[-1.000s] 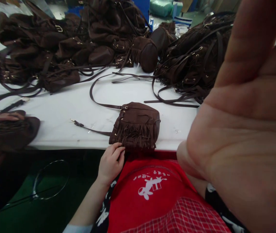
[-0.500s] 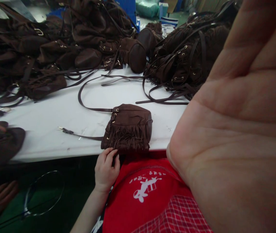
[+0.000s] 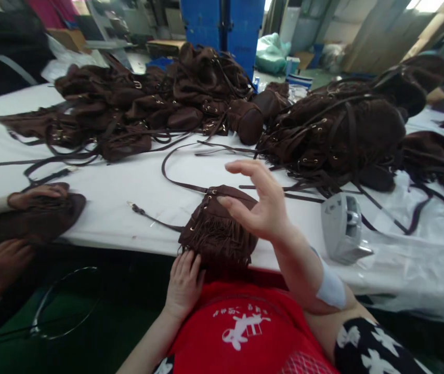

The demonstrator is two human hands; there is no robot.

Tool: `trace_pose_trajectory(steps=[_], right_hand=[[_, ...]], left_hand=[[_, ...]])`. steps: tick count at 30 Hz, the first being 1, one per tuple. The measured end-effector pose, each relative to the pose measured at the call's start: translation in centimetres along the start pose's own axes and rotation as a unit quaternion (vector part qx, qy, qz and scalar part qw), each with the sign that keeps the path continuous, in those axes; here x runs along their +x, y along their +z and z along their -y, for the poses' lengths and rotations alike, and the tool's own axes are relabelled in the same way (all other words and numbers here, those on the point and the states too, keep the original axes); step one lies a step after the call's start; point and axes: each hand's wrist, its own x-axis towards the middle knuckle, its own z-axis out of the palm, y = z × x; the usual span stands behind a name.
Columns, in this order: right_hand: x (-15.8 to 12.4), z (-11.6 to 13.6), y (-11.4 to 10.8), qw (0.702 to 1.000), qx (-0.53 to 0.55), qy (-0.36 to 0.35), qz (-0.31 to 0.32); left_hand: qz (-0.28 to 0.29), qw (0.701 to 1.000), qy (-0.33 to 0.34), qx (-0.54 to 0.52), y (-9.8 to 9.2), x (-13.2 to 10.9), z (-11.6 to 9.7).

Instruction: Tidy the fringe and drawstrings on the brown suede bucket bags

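Note:
A small brown fringed bag [image 3: 216, 231] lies at the near edge of the white table [image 3: 101, 208], its long strap [image 3: 171, 176] looping away over the cloth. My left hand [image 3: 183, 283] rests flat at the bag's lower left corner, fingers stretched out and touching the fringe. My right hand [image 3: 259, 202] hovers just above the bag's right side, fingers spread and empty.
Heaps of the same brown bags lie at the back left [image 3: 136, 98] and back right [image 3: 339, 130]. A grey tool [image 3: 342, 228] sits to the right on clear plastic sheet [image 3: 413, 259]. Another person's hands [image 3: 37, 195] hold a brown bag [image 3: 30, 221] at far left.
My right hand has dropped away from the camera lens and now hovers over the bag. The view has lifted and swung right, showing the grey tool. My left hand stays at the bag's corner.

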Motion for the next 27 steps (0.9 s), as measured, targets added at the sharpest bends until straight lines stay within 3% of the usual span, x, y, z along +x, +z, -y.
trace_pose_trajectory(steps=[3, 5, 7, 13, 19, 22, 27], right_hand=[[-0.2, -6.3, 4.1, 0.984, -0.082, 0.054, 0.15], [-1.6, -9.8, 6.6, 0.951, -0.14, 0.093, 0.259], [-3.2, -12.0, 8.4, 0.924, -0.18, 0.107, 0.321], [-3.4, -14.2, 9.5, 0.911, -0.198, 0.097, 0.347], [-2.3, -15.7, 9.6, 0.9, -0.209, 0.101, 0.368], [-2.5, -16.0, 10.0, 0.9, -0.207, 0.101, 0.37], [-2.6, -15.9, 10.5, 0.903, -0.195, 0.087, 0.373]], left_hand=[[-0.043, 0.998, -0.032, -0.019, -0.8, 1.0, -0.5], [-0.089, 0.993, -0.067, -0.049, -1.7, 2.3, -1.0], [-0.102, 0.99, -0.072, -0.067, -2.5, 3.9, -1.4], [0.082, 0.993, 0.041, -0.075, -3.2, 7.3, -1.7], [0.239, 0.968, 0.059, -0.041, -3.9, 4.7, -1.7], [0.27, 0.961, 0.038, -0.043, -5.4, 2.5, -0.8], [0.276, 0.958, 0.023, -0.07, -7.9, 0.3, 0.1]])
